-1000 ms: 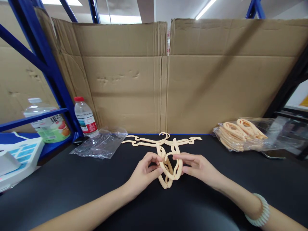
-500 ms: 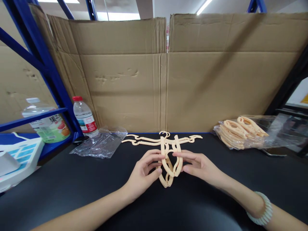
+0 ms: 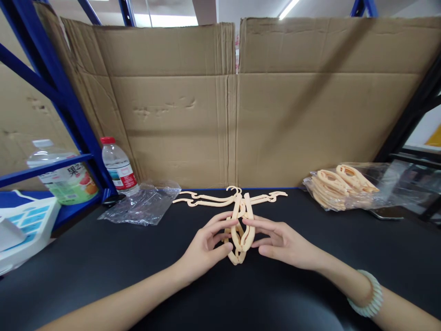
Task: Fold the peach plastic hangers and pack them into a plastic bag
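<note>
In the middle of the black tabletop, a folded cream folding hanger (image 3: 235,232) is between my two hands, its arms pointing away from me. Under its near end lies another folded hanger (image 3: 235,260), partly covered. My left hand (image 3: 206,241) grips its left side with curled fingers, the index finger laid across the arm. On the opposite side, my right hand (image 3: 280,241) presses its fingertips against the right arm, its thumb held a little apart. Just beyond, two opened hangers (image 3: 203,200) lie spread, one behind the other, partly hidden by the folded one.
Several folded hangers in a clear bag (image 3: 339,186) lie at the right, beside a phone (image 3: 387,214). To the left are a crumpled plastic bag (image 3: 144,207), a red-capped bottle (image 3: 119,168), a larger bottle (image 3: 65,177) and a white-blue device (image 3: 31,230). Cardboard (image 3: 179,119) walls the back.
My right hand has moved left, and the upper folded hanger has shifted left with its arms drawn closer together. My left hand stays nearly in place. The view has shifted slightly.
</note>
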Demonstrator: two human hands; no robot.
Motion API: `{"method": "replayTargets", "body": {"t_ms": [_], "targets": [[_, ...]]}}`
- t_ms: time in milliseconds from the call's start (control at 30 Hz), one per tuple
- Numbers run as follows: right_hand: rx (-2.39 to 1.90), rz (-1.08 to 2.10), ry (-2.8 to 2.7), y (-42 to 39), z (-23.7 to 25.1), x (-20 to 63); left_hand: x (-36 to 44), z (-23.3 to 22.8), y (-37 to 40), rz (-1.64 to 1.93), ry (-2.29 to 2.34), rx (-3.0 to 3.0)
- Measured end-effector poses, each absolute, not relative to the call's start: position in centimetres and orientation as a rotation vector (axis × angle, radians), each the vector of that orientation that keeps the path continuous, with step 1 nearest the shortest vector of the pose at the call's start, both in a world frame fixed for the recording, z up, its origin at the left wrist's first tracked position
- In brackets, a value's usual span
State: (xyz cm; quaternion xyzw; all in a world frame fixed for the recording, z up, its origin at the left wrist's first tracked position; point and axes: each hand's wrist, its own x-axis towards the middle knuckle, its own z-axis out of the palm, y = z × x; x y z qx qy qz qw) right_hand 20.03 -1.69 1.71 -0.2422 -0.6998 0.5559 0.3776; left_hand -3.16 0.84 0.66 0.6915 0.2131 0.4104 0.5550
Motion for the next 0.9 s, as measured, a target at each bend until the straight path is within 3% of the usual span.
{"method": "replayTargets", "body": {"t_ms": [467, 900], "targets": [[-0.702, 1.276, -1.93, -2.1, 2.8, 20.3, -3.3, 0.7, 1.0, 0.942, 0.52, 1.488], [-0.815, 1.202, -1.884, -1.5, 2.8, 20.9, -3.4, 1.0, 0.5, 0.887, 0.483, 1.698]]}}
